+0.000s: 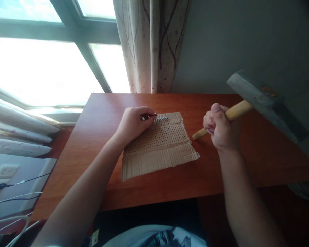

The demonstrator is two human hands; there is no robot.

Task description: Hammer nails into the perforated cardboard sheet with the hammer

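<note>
A flat piece of brown cardboard (pixel 159 147) full of small holes lies on the red-brown wooden table (pixel 149 185). A short row of nails (pixel 161 119) stands along its far edge. My left hand (pixel 134 123) rests on the cardboard's far left corner, fingers pinched on a small nail (pixel 154 114) at the end of that row. My right hand (pixel 220 128) is closed round the wooden handle of a hammer (pixel 260 99), raised above the table to the right of the cardboard; its grey metal head is up near the camera.
A window (pixel 41 65) and a patterned curtain (pixel 154 44) are behind the table, a grey wall to the right. A wall socket with cables (pixel 5 175) is at lower left. The table's near edge runs just in front of my body.
</note>
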